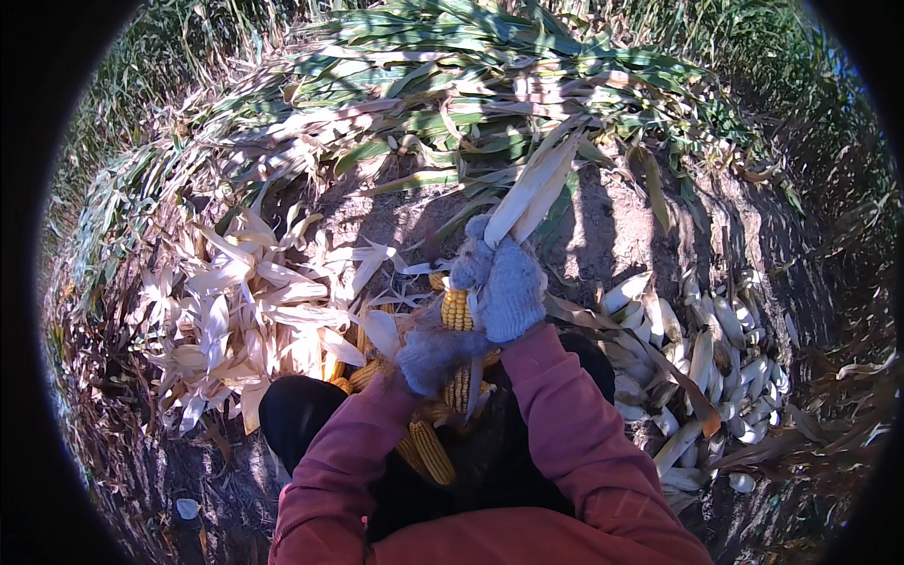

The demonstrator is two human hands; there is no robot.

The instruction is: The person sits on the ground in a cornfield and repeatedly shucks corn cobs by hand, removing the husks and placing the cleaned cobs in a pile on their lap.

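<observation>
My left hand (pixel 439 357), in a grey knit glove, is wrapped around an ear of yellow corn (pixel 458 311), whose kernels show above the fingers. Just above it, my right hand (pixel 507 286), gloved the same way, grips pale dry husk leaves (pixel 540 187) that point up and away to the right. A strip of husk hangs beside the ear. Beneath my hands, between my knees, lie several bare yellow cobs (pixel 432 452), partly hidden by my hands and sleeves.
On the left is a heap of stripped, papery husks (pixel 261 311). At the right, a pile of ears still in their husks (pixel 699 360) rests on the soil. Cut green stalks and leaves (pixel 452 85) lie across the ground ahead, with standing plants (pixel 798 106) behind.
</observation>
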